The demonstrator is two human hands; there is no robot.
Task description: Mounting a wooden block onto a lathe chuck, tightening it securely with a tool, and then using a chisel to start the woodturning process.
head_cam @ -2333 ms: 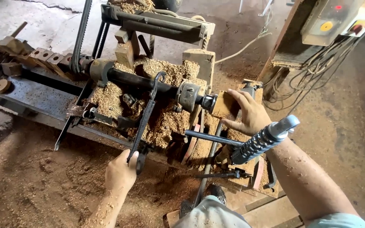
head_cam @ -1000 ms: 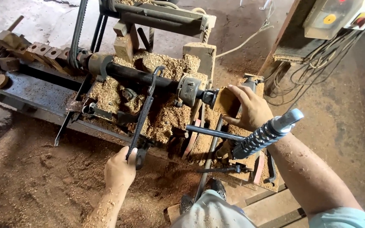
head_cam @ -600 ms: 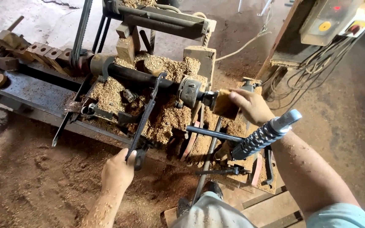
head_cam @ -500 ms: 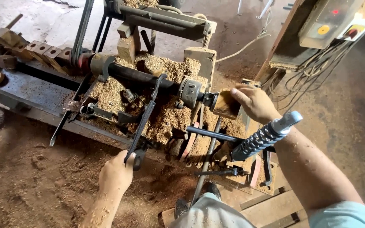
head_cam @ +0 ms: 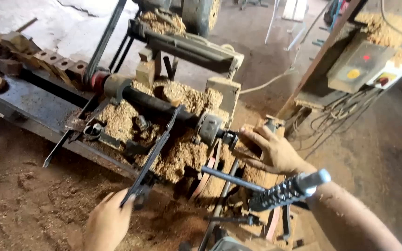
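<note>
At the bottom of the frame the left hand [head_cam: 107, 223] is curled around the near end of a long dark metal lever [head_cam: 152, 158], fingers closed on its grip; the bar runs up and away to the lathe spindle, so holding it at the far tip gives the most leverage. Right of it, in the lower middle, a knurled black handle with a pale end cap [head_cam: 288, 189] juts toward the camera on a thin steel rod, free of either hand and passing just in front of the right forearm. Above that, right of centre, the right hand [head_cam: 275, 151] lies with fingers spread and cupped over a small wooden block [head_cam: 250, 139] set just beside the tip of the dark spindle shaft [head_cam: 164, 108], apparently steadying the piece against the chuck end. Heaps of sawdust [head_cam: 182, 153] cover the machine bed beneath the shaft. Farther off, at upper left, a row of turned wooden pieces [head_cam: 47, 60] lies along the metal surface [head_cam: 33, 100], and at upper right a grey switch box [head_cam: 361, 67] with coloured buttons hangs on a post.
</note>
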